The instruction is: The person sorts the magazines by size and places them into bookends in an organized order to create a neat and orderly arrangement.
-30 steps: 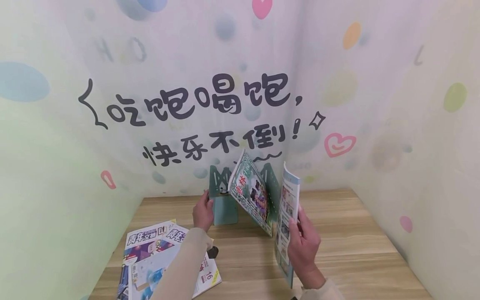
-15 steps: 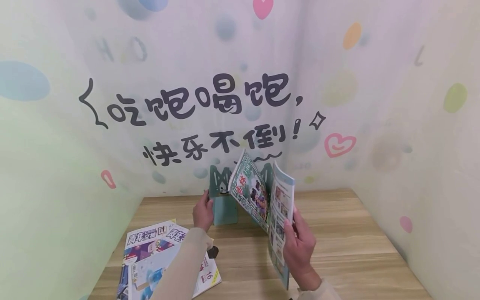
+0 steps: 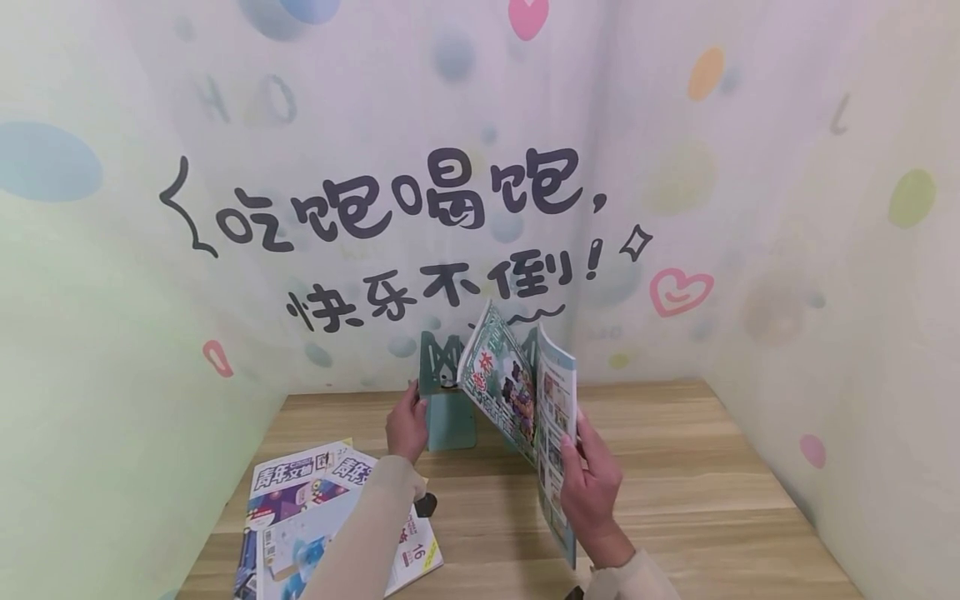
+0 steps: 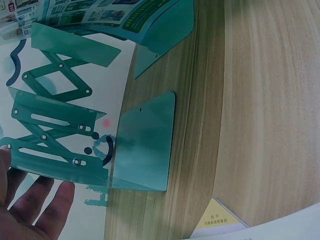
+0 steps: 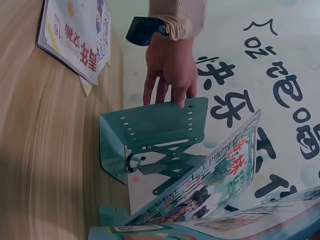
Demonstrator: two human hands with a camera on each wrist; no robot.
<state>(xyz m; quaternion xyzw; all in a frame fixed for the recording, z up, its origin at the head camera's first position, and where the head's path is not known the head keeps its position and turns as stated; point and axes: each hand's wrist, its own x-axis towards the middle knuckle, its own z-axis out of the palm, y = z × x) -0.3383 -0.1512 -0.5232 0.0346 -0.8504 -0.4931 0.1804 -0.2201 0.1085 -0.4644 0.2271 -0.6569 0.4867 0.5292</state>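
A green metal expandable bookend (image 3: pixel 452 423) stands at the back of the table, its scissor links (image 4: pixel 57 80) showing in the left wrist view. My left hand (image 3: pixel 407 427) grips the edge of its left end panel (image 5: pixel 160 122), thumb on one face and fingers on the other. One magazine (image 3: pixel 498 383) with a green illustrated cover leans at a slant inside the bookend. My right hand (image 3: pixel 592 483) holds another magazine (image 3: pixel 557 417) upright by its near edge, thumb on the printed face. That magazine overlaps the leaning one and hides most of the bookend's right panel in the head view.
Several magazines (image 3: pixel 292 508) lie overlapping on the wooden table (image 3: pixel 690 500) at the front left, partly under my left sleeve (image 3: pixel 363 525). A patterned fabric wall (image 3: pixel 420 108) with large black lettering rises behind the table and along both sides.
My right hand has moved left with its magazine, bringing it over the right side of the leaning magazine. The left hand and bookend stay in place.
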